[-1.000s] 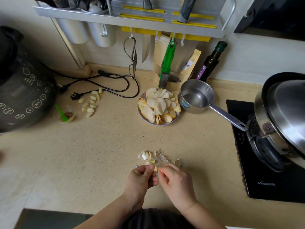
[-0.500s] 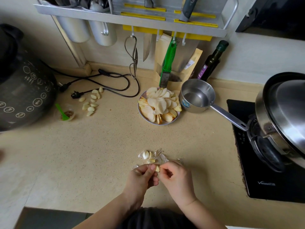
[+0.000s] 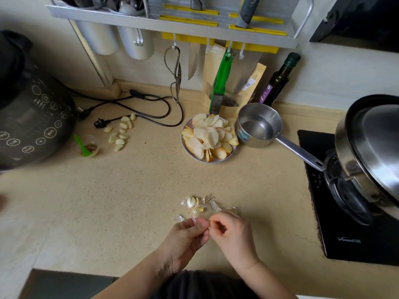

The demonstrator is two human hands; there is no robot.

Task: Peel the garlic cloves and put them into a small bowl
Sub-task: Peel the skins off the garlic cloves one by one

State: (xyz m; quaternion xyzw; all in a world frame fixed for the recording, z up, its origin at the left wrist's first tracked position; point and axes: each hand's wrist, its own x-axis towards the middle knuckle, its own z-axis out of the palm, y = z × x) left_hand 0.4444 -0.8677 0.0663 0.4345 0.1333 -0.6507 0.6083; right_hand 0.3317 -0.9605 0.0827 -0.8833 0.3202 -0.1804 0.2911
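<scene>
Left hand: the left hand is low in the middle, over the counter; its fingers are curled and its thumb and fingertips pinch a small clove together with the other hand.
Right hand: the right hand meets the left one tip to tip; its fingers are curled in and pinch at the same clove.
Clove: it is almost hidden between the fingertips of both hands, only a small pale bit shows; I cannot tell how much skin is on it.
Skins: a small heap of skins and a few unpeeled pieces lies on the counter just behind the hands.
Peeled cloves: a loose group of peeled cloves lies far left at the back, beside the black cord and near the cooker.
Cup: a small clear cup with a green spoon stands between the cooker and the peeled cloves.
Plate: a plate with pale slices stands at the back in the middle, touching or nearly touching the saucepan.
Stove: the black stove is at the right, with a large steel wok on it.
Rack: a rack on the wall holds scissors, knives and a green tool; a dark bottle stands below it.
</scene>
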